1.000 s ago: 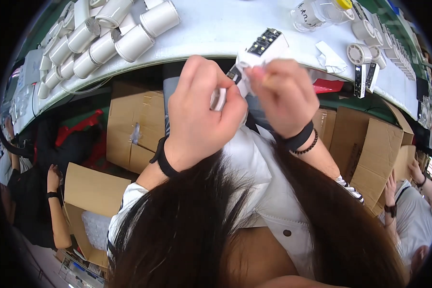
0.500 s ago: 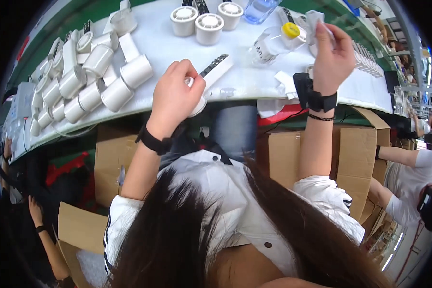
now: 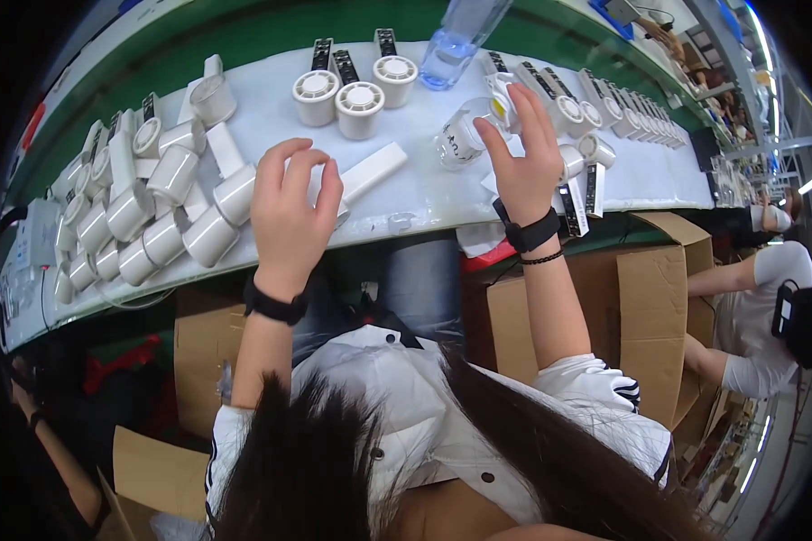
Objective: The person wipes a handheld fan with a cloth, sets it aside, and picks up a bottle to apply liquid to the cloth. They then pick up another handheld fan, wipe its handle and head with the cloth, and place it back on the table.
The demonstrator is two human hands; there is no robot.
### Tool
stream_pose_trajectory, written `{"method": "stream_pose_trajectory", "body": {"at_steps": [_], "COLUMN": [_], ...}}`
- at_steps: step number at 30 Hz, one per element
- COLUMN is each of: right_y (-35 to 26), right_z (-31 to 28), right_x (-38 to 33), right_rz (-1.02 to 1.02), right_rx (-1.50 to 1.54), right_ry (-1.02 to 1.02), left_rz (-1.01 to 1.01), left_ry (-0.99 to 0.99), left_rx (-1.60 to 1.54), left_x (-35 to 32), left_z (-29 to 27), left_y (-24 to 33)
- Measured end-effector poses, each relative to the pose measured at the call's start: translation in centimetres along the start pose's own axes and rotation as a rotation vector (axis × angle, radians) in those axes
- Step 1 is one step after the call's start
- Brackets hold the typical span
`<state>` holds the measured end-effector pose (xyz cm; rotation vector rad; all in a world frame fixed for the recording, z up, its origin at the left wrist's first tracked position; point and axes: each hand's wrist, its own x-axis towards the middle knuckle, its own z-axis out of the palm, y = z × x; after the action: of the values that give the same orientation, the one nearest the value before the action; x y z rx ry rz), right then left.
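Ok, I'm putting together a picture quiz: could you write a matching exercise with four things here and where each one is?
Things:
1. blue bottle
2. long white handle
3. cardboard boxes
4. clear jar

Places:
A. beside the left hand
B. below the table's near edge
C. beside the right hand
D. toward the far edge

Pairs: 1-D, 2-A, 3-B, 4-C

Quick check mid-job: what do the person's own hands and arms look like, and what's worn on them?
Both the left hand and right hand are ungloved. Each wrist has a wide black wristband; the right also has a thin, dark beaded bracelet. The short sleeves are white with dark stripes.
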<state>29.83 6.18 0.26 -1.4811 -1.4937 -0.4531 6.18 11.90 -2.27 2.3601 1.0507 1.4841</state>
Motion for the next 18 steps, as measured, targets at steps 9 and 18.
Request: {"method": "stream_pose_trajectory", "body": {"at_steps": [9, 18], "right_y": [-2.8, -6.7], "right_z": [-1.3, 1.0], "right_x": [-4.7, -9.4], "right_rz": [1.244, 1.646], "right_rx": [1.511, 2.117], "right_ry": [0.151, 0.061], "left_rz": [-0.059, -0.326], "left_ry": [-0.309, -0.225], "left_rx": [-0.414, -0.932], "left_x": [0.0, -2.6], "left_z": [-1.2, 1.0], "left_y": [3.5, 5.3]}}
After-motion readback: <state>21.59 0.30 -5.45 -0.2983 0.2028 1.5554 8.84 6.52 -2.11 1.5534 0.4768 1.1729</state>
